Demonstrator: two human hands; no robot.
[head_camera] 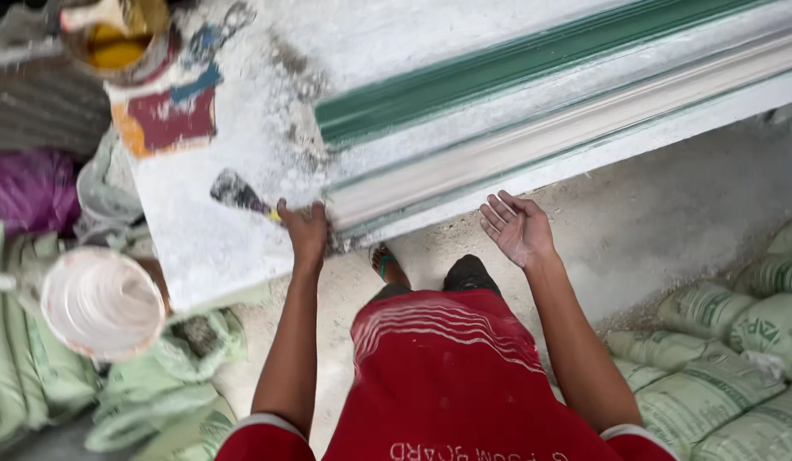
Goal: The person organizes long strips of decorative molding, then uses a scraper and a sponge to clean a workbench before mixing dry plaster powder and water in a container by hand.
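Note:
My left hand (304, 230) grips the yellow handle of a putty knife (239, 193), whose dusty blade lies flat on the white plaster-covered table (200, 239). This hand rests at the near end of a long white moulding with green edges (532, 128) that lies across the table. My right hand (517, 227) hovers palm-up and open just below the table's front edge, holding nothing. I wear a red shirt.
A white bucket of plaster (101, 303) sits at the left on green sacks. A tin with yellow liquid (114, 38) stands at the table's top left. More stacked sacks (729, 358) lie on the right. Dusty concrete floor (669, 222) lies below, with my sandalled foot (386, 263).

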